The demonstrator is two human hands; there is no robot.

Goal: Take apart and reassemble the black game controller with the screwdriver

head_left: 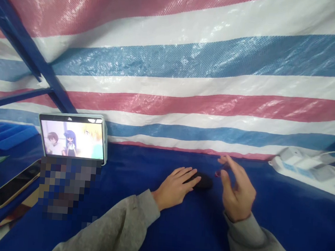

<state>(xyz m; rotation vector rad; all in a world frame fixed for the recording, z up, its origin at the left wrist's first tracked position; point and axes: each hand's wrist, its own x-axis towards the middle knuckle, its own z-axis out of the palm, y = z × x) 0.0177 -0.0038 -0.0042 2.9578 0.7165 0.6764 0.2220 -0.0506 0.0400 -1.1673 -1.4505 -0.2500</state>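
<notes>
My left hand (177,186) lies palm down with its fingers stretched out, their tips over a dark, flat, rounded object (205,181) on the blue surface. What kind of object that is I cannot make out. To its right, my right hand (239,189) is raised with fingers bent and a gap between thumb and forefinger. A small reddish-purple thing (217,174) shows just beside the thumb tip; whether the thumb touches it is unclear.
A tablet (72,139) playing a cartoon leans at the left. Near it lie a phone (12,185) and a blue compartment tray (10,136). White power strips and plugs (312,168) are at the right. Striped plastic sheeting (189,65) hangs behind the blue table (188,235).
</notes>
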